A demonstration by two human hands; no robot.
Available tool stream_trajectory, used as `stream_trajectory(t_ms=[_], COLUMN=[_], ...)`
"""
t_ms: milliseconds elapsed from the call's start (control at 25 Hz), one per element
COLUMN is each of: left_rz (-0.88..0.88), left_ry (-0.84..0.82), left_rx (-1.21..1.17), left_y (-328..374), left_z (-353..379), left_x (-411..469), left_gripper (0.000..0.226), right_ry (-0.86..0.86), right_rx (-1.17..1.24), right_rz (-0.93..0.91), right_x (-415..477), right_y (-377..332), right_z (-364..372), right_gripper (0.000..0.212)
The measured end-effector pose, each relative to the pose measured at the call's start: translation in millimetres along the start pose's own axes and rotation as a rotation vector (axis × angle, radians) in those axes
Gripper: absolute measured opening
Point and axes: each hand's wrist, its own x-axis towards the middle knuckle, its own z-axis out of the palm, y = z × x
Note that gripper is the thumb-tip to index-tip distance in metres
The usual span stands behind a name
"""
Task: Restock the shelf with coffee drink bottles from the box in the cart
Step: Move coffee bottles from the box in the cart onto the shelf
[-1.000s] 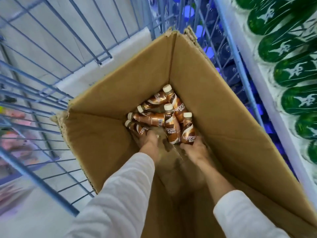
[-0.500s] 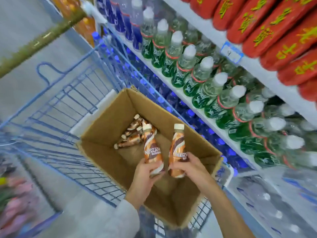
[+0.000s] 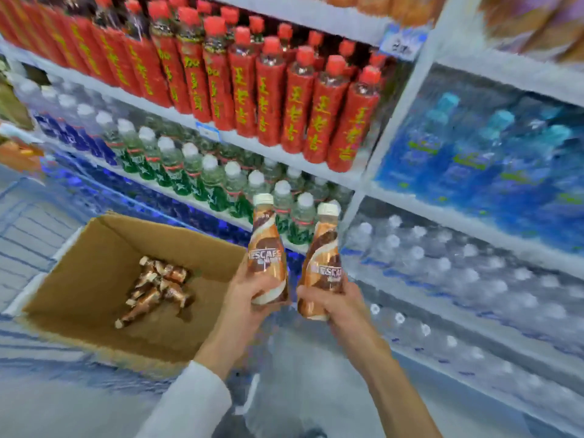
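My left hand grips one brown coffee bottle with a white cap, held upright. My right hand grips a second coffee bottle, tilted slightly right. Both bottles are raised in front of the shelf unit, just right of the cardboard box. Several more coffee bottles lie in a heap on the box floor. The box sits in the blue wire cart at the lower left.
Red-labelled bottles fill an upper shelf, green-labelled clear bottles the shelf below. To the right stand blue-labelled bottles and shrink-wrapped packs of water. A white upright divides the two shelf bays.
Both hands rose out of the box, each with a coffee bottle, and moved right toward the shelves. The view swung up from the box interior to the shelving.
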Motion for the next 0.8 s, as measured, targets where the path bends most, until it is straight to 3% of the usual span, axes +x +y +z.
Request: stream_trajectory(t_ms=[200, 360, 560, 680, 800], left_rz=[-0.023, -0.015, -0.018, -0.002, 0.051], left_ry=[-0.179, -0.356, -0.484, -0.542, -0.561], left_rx=[0.108, 0.196, 0.284, 0.308, 0.338], left_y=[-61.0, -95.5, -120.5, -135.4, -149.1], left_z=[128.2, 214.3, 296.0, 341.7, 392.3], left_x=[-43.9, -71.8, -80.5, -72.7, -55.1], left_gripper=[0.052, 0.043, 0.064, 0.061, 0.076], right_ry=[0.110, 0.238, 0.432, 0.502, 0.532], right_rx=[0.169, 0.313, 0.305, 0.264, 0.245], right_rz=[-0.151, -0.253, -0.298, -0.331, -0.369], right_x=[-72.4, -117.0, -158.1, -165.9, -163.3], right_y=[-22.9, -35.3, -56.4, -72.9, -92.7], right_z=[-135.1, -213.3, -288.1, -328.8, -373.6], right_gripper=[0.054, 0.049, 0.064, 0.051, 0.038])
